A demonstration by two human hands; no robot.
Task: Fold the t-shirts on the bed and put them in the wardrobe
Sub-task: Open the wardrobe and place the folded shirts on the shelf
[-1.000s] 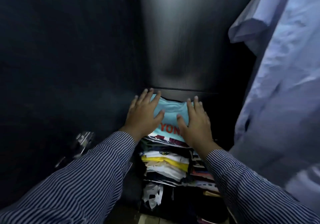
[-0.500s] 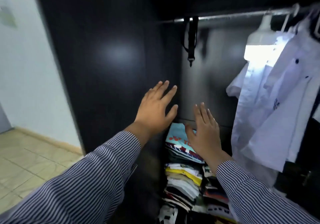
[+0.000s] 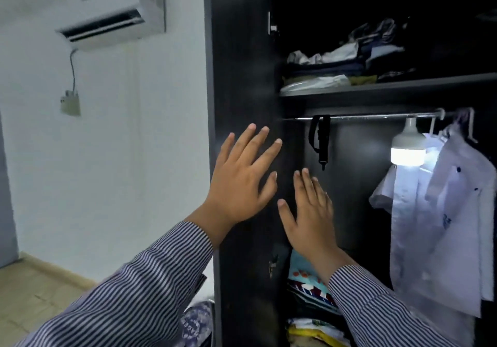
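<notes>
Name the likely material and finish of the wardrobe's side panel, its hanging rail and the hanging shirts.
Side panel: probably laminated board, matt black with faint grain.
Hanging rail: looks like polished metal; it glints under the lamp.
Hanging shirts: thin white woven cloth, likely cotton, creased and limp.

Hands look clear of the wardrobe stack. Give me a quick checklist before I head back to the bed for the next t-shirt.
1. Left hand empty, fingers spread: ok.
2. Right hand empty, lifted off the stack: ok.
3. Light blue t-shirt lying on top of the stack: ok.
4. Stack upright, not sliding: cannot tell, the right sleeve covers part of it.
5. Hanging white shirts apart from both hands: ok.
6. T-shirts left on the bed: cannot tell, bed out of view.
</notes>
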